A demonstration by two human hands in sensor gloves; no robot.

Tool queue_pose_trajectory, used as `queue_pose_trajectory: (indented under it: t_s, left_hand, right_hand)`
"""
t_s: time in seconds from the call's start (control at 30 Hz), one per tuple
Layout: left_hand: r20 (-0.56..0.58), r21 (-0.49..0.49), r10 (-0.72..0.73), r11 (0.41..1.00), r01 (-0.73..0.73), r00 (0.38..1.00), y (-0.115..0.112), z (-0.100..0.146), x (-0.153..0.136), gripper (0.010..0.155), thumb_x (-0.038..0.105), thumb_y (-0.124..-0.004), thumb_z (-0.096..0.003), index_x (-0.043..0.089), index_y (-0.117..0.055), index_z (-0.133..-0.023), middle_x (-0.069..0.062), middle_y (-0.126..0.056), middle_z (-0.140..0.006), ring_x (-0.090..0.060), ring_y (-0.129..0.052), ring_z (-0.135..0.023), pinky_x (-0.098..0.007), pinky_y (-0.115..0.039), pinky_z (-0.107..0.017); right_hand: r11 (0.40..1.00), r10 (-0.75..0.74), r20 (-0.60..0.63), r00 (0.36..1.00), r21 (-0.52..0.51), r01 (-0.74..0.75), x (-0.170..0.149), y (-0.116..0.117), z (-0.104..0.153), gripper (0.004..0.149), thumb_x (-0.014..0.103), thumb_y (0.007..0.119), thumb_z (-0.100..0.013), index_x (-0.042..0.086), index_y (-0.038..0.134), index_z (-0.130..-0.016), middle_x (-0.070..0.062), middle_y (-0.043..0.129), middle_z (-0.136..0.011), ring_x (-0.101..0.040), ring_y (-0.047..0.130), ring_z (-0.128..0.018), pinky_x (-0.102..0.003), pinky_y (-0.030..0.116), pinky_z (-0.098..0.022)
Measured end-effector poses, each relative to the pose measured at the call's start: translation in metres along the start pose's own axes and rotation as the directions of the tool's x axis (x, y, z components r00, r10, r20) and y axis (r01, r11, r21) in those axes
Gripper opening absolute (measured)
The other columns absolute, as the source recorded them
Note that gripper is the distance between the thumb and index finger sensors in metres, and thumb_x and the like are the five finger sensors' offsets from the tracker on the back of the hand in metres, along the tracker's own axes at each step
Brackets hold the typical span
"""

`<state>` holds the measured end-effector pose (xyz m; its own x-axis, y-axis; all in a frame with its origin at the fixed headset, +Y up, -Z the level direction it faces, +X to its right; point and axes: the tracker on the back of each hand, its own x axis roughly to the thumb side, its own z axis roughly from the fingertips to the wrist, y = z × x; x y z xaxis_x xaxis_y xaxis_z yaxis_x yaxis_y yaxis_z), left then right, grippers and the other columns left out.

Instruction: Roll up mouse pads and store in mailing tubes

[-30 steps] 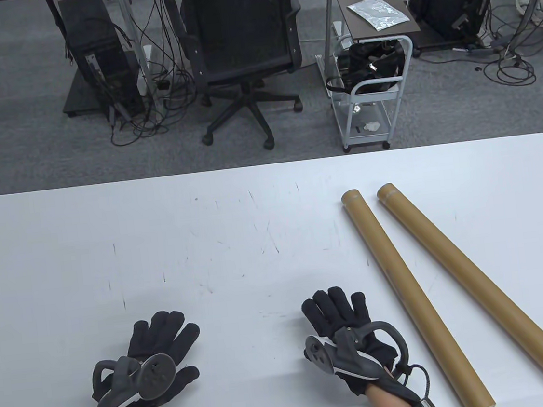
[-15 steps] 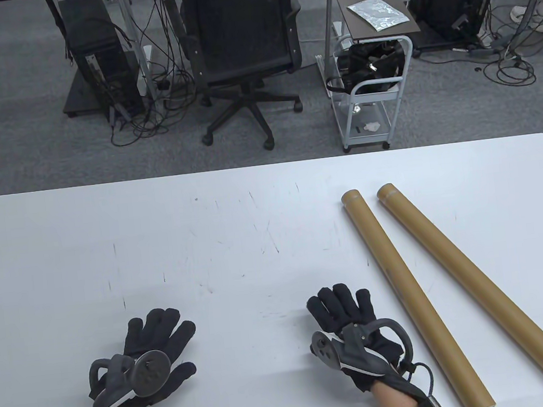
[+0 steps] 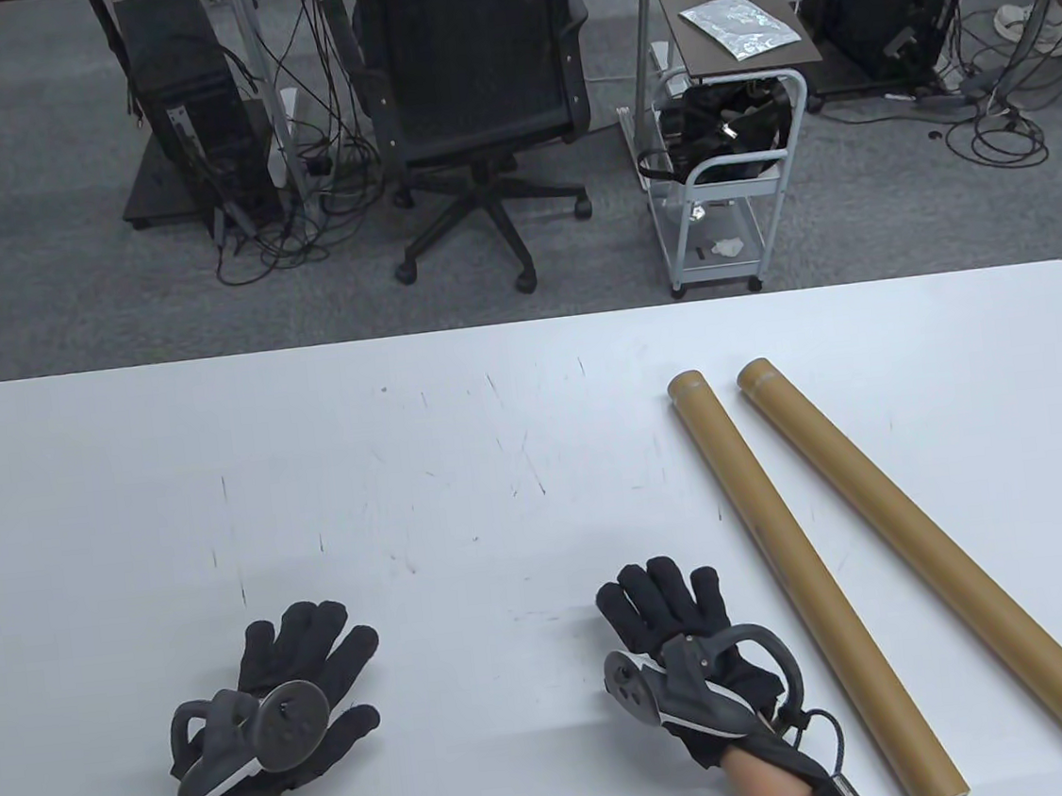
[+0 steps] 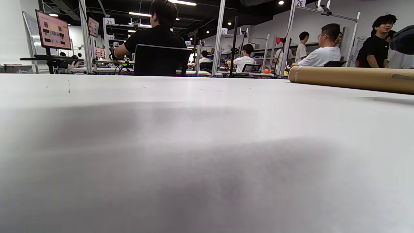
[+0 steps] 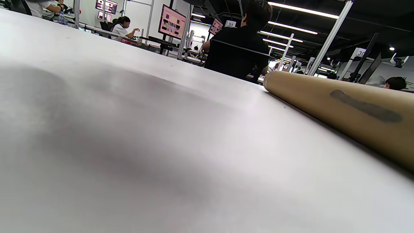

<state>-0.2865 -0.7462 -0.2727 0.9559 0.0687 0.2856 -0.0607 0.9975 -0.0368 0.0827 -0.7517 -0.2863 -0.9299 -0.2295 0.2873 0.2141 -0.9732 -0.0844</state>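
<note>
Two brown cardboard mailing tubes lie side by side on the white table (image 3: 408, 487), slanting from the middle right to the front right: a left tube (image 3: 800, 569) and a right tube (image 3: 926, 546). My left hand (image 3: 307, 654) rests flat on the table at the front left, fingers spread, holding nothing. My right hand (image 3: 662, 607) rests flat just left of the left tube, holding nothing. The left wrist view shows a tube (image 4: 352, 78) lying on the table; the right wrist view shows a tube (image 5: 343, 106) close by. No mouse pad is in view.
Beyond the table's far edge stand a black office chair (image 3: 475, 91), a white cart (image 3: 724, 160) and computer towers with cables on the floor.
Both hands have shifted slightly: the left a little leftward and back, the right a little rightward. The tubes have not moved.
</note>
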Motion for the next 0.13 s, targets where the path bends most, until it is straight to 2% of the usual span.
queue_pose_trajectory:
  t_s: [0.13]
  left_hand:
    - [-0.002, 0.003, -0.001, 1.000, 0.001, 1.000, 0.0003, 0.0000, -0.0004, 0.077, 0.072, -0.060, -0.0361, 0.054, -0.039, -0.108, 0.015, -0.026, -0.124, -0.016, -0.024, -0.121, -0.050, -0.026, -0.091]
  right_hand:
    - [1.000, 0.005, 0.001, 1.000, 0.001, -0.005, 0.0004, -0.0006, 0.0004, 0.082, 0.064, 0.057, -0.041, 0.033, 0.025, -0.110, 0.002, 0.023, -0.121, -0.031, 0.021, -0.111, -0.058, 0.027, -0.079]
